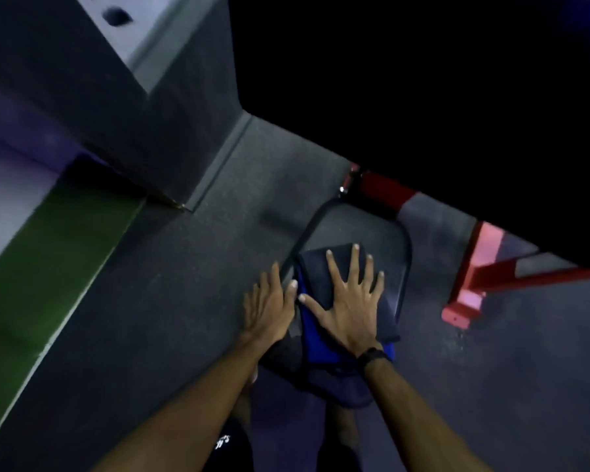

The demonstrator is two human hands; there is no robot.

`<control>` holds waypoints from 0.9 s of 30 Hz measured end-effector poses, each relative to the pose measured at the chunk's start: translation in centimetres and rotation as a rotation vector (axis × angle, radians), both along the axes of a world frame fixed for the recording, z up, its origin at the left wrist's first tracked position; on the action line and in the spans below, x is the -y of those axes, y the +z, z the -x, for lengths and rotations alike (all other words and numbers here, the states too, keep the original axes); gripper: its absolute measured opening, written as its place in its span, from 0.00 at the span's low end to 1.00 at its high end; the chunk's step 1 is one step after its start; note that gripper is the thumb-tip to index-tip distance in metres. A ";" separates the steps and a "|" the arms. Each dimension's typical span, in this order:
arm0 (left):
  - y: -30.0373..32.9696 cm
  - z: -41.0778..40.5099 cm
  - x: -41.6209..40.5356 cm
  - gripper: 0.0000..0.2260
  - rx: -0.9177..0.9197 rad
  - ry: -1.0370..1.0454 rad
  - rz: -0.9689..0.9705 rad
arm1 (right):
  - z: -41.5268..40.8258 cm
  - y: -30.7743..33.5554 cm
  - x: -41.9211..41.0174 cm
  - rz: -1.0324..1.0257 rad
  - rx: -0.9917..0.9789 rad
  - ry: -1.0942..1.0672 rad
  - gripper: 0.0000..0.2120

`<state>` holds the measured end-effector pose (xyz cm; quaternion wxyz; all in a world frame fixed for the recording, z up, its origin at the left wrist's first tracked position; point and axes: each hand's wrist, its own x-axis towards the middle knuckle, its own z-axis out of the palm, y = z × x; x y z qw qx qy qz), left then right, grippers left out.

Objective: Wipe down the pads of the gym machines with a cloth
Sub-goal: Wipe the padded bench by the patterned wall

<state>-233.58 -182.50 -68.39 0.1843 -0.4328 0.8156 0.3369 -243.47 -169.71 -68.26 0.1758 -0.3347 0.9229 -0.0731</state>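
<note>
Far out to the left of the fingers, a green strip runs along the grey floor beside a grey wall. The left hand comes next: it lies flat with its fingers straight and close together, resting against the left edge of the seat pad, holding nothing. Just to its right, the right hand presses palm-down on the cloth, its fingers spread wide and straight, the thumb reaching toward the left hand. The cloth, dark on top with a blue side showing below the thumb, lies folded on the near part of the pad, directly under those fingers. Beyond the fingertips, the far part of the pad is bare. Further right of the fingers, the red frame of the machine stands on the floor, and above it the view goes black.

Judging by this, the wiping is in hand on this one pad: the cloth covers the near half, the far half seems yet to be passed over, and whether any part is already clean cannot be told. Other machines' pads are not in view.
</note>
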 end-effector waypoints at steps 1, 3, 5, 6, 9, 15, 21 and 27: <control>-0.7 -0.3 0.1 0.33 -0.042 0.008 0.014 | -0.7 -0.4 0.1 0.033 -0.040 -0.007 0.44; -1.7 -0.9 0.1 0.35 -0.098 0.022 0.034 | -2.4 -1.0 -0.3 0.060 -0.080 -0.023 0.41; -2.2 -1.2 -0.1 0.28 -0.097 0.055 0.012 | -4.9 -1.1 -1.1 0.055 -0.083 -0.063 0.37; -2.1 -1.3 -0.2 0.26 -0.087 0.065 0.010 | -6.4 -0.9 -1.7 0.053 -0.074 -0.084 0.35; -1.8 -1.1 -0.5 0.26 -0.095 0.054 0.037 | -7.6 -0.7 -4.0 0.038 -0.057 -0.113 0.33; -2.7 -0.8 0.0 0.31 -0.106 0.015 0.089 | 7.3 -3.0 2.2 0.053 -0.086 -0.597 0.30; -2.3 -0.9 -0.2 0.23 -0.070 0.037 0.097 | -0.1 -2.5 4.0 0.141 -0.091 -0.219 0.33; -2.0 -0.9 -0.4 0.27 -0.127 0.012 0.137 | -5.8 -1.3 -6.9 0.095 0.003 -0.240 0.36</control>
